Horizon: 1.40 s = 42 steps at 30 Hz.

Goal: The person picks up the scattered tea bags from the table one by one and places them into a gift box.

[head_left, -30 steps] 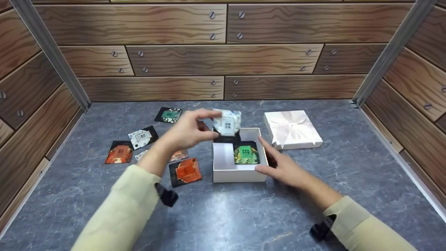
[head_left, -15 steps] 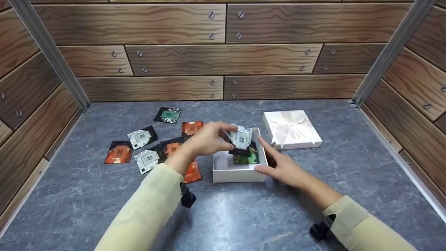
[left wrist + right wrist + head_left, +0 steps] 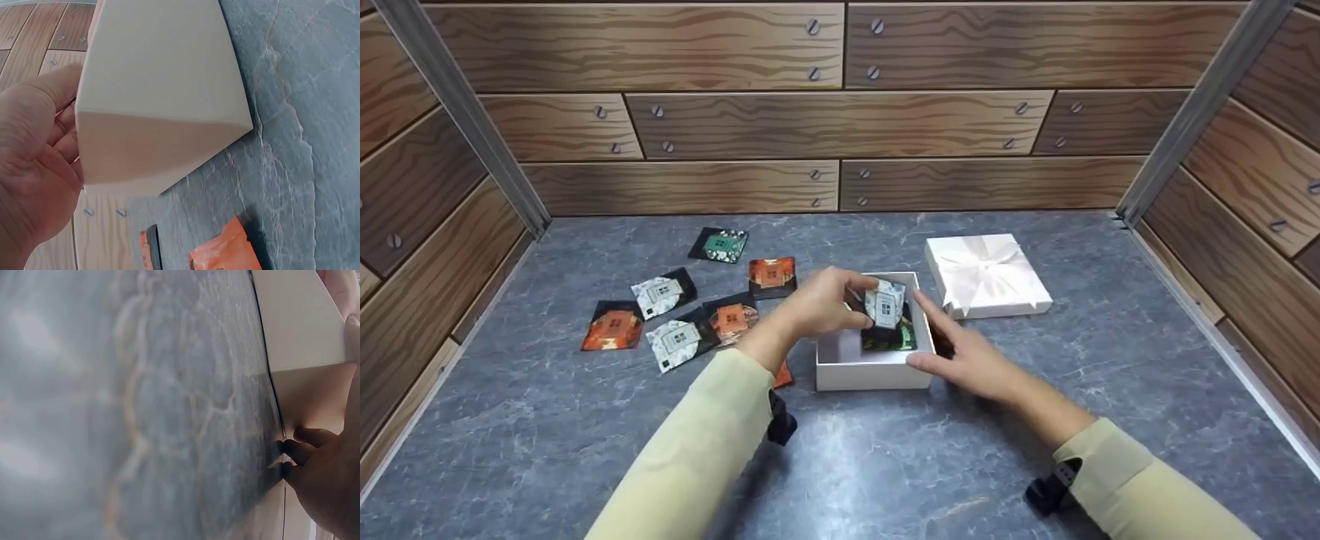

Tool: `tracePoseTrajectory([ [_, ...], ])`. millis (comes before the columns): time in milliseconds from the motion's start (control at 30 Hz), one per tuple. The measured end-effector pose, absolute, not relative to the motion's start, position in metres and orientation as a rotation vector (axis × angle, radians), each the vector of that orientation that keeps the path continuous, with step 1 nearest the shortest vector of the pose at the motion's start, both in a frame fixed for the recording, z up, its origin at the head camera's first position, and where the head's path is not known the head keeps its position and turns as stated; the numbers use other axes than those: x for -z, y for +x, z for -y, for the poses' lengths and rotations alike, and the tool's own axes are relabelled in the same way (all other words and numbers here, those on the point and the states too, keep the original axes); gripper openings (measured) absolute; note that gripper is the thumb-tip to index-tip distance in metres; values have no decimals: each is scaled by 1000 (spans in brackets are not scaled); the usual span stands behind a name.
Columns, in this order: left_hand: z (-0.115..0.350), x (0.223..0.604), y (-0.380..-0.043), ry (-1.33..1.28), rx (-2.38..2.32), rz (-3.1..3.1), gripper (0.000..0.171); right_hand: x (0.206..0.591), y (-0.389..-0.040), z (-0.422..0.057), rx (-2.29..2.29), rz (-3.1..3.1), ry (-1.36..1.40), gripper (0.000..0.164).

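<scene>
My left hand (image 3: pixel 829 304) pinches a white-and-black sachet (image 3: pixel 885 304) by its left edge, inside the opening of a white box (image 3: pixel 874 377). Partly covered by it, a green-and-black sachet (image 3: pixel 906 339) lies on the right side of the box floor. My right hand (image 3: pixel 971 360) holds the box's right side, thumb at the front corner and index finger along the side wall. In the left wrist view the box's outer wall (image 3: pixel 157 67) hides the held sachet and my fingertips. Bent fingers (image 3: pixel 312 439) touch the wall low down in the right wrist view.
Left of the box lie several loose sachets: a green one (image 3: pixel 720 245), white ones (image 3: pixel 660 294) and orange ones (image 3: pixel 613 326). One orange sachet (image 3: pixel 784 373) is mostly behind my left forearm. A white lid with a ribbon bow (image 3: pixel 988 276) lies behind the box, to the right.
My left hand has carried the white-and-black sachet rightward and down into the box, over the green sachet. My right hand has stayed on the box.
</scene>
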<state>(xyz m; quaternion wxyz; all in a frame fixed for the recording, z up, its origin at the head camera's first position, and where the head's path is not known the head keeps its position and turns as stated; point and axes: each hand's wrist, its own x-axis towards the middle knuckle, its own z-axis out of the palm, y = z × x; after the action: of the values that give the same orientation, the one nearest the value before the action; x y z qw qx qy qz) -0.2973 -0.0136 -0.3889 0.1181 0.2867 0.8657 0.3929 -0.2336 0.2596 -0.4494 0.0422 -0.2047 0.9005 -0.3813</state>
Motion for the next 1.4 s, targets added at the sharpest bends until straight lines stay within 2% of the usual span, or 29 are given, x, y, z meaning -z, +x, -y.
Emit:
tracePoseTrajectory([
  [400,0,396,-300,898,-1000,-2626,60,449,-234,-259,1168,-2752,-627,99],
  [800,-5,396,-302,959,-686,-2753,47,450,-235,-260,1172,-2766,-639,99],
  [1067,-7,397,-303,891,-514,-2786,56,450,-234,-259,1164,-2770,-648,98],
  [1400,-13,401,-303,889,-276,-2838,52,451,-235,-259,1176,-2777,-684,96],
])
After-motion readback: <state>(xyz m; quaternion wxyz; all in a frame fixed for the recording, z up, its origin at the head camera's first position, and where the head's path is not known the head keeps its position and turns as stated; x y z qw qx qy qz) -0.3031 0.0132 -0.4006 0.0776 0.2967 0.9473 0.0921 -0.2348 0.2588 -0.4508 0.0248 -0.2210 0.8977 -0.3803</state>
